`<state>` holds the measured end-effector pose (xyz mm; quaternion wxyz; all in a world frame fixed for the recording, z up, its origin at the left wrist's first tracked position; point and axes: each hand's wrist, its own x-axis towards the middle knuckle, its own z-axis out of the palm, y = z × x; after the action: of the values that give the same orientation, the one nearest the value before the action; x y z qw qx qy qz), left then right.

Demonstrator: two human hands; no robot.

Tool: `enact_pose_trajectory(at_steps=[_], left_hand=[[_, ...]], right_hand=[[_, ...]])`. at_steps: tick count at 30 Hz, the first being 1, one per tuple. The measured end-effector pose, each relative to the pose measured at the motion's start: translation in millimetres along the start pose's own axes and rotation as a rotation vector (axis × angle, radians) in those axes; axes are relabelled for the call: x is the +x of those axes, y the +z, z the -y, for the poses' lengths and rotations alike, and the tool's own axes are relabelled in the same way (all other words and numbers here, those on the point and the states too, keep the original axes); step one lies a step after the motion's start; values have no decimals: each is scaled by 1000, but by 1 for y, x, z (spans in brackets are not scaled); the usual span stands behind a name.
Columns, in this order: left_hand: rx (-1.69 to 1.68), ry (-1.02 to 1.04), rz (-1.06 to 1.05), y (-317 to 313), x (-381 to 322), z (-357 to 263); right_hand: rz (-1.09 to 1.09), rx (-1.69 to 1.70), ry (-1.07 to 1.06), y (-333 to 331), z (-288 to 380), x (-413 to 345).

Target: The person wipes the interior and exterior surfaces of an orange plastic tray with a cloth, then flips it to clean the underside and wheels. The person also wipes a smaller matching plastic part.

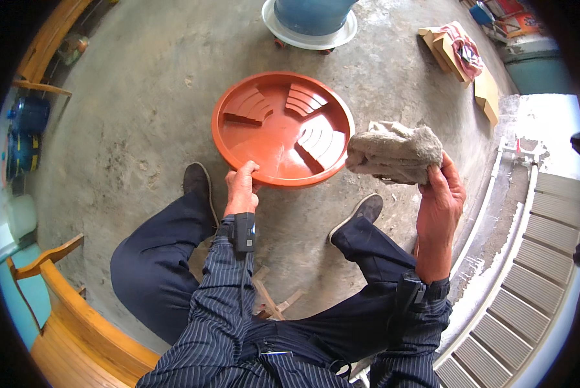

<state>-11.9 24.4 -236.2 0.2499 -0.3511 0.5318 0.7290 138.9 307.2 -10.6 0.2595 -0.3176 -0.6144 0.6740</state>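
Observation:
My left hand (242,188) grips the near rim of a round orange-red plastic tray (256,154), thumb on top and fingers underneath. Three stepped, fan-shaped raised parts stand on the tray's inner face, and light glares off the right one. To the right of the tray, my right hand (442,186) pinches a bunched grey-beige cloth (396,153) by its right end. The cloth's left end comes close to the tray's right rim; whether they touch, I cannot tell.
Ahead, a blue tub (311,17) stands in a white basin (309,44) on castors. Folded cardboard (445,53) with a pink cloth (467,56) lies at upper right. A white pipe (484,206) and a radiator (522,286) line the right. A wooden bench (81,334) is at lower left.

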Motion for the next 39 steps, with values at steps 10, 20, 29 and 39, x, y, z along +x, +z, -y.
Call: enact_pose_trajectory(at_steps=[10, 20, 29, 39], left_hand=[[459, 628, -95, -7, -51, -120], [1016, 1556, -214, -4, -94, -126], [1430, 1580, -23, -13, -71, -75], [1157, 1297, -204, 5, -44, -140]], right_hand=[[41, 71, -62, 20, 23, -9], [69, 201, -78, 8, 27, -5], [25, 251, -93, 12, 33, -5], [25, 208, -83, 15, 27, -2]])
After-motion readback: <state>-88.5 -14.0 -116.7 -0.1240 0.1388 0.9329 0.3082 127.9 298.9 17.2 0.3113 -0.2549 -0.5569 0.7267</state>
